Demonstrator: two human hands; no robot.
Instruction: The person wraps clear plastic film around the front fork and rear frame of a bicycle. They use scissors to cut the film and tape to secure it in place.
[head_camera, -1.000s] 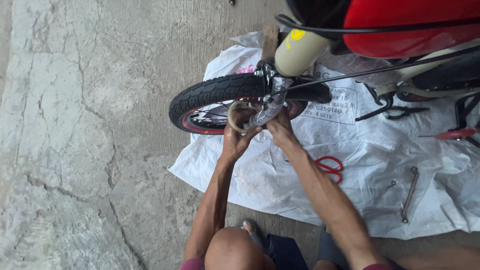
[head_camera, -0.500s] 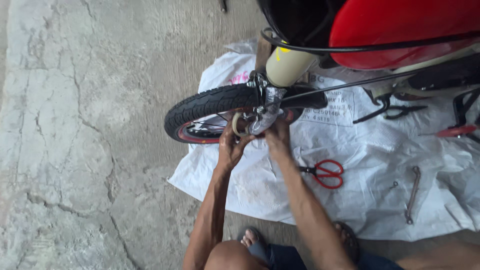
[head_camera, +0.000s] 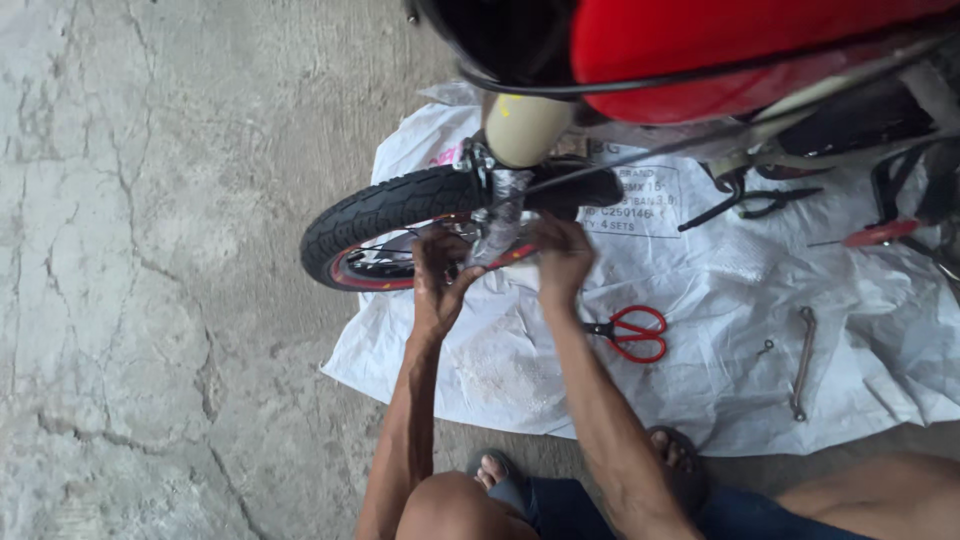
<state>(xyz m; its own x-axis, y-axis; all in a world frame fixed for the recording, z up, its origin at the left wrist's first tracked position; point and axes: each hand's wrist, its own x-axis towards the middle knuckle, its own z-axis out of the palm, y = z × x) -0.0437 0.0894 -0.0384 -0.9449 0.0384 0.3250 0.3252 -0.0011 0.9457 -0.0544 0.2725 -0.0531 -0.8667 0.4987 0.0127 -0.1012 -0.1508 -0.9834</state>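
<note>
- The left hand (head_camera: 438, 285) is raised against the near side of a small bicycle wheel (head_camera: 400, 215), fingers curled toward the hub area; whether they pinch anything I cannot tell, as the wheel parts hide the fingertips.
- The right hand (head_camera: 562, 258) is bent at the wrist just right of the left hand, fingers folded onto the metal parts at the wheel's centre (head_camera: 497, 225); its grip is not clear either.
- The wheel has a black knobbly tyre and a red rim, and stands upright on its edge over the left border of a white woven sack sheet (head_camera: 700, 290) spread on the cracked concrete floor (head_camera: 150, 270).
- A cream-coloured fork leg (head_camera: 522, 130) comes down to the wheel from a red bicycle frame (head_camera: 720, 50) at the top.
- On the sheet, red-handled scissors (head_camera: 632, 332) lie just right of the right forearm.
- A long metal spanner (head_camera: 802, 362) lies farther right, well apart from both hands.
- 2 sandalled feet (head_camera: 500, 475) show at the bottom edge.
</note>
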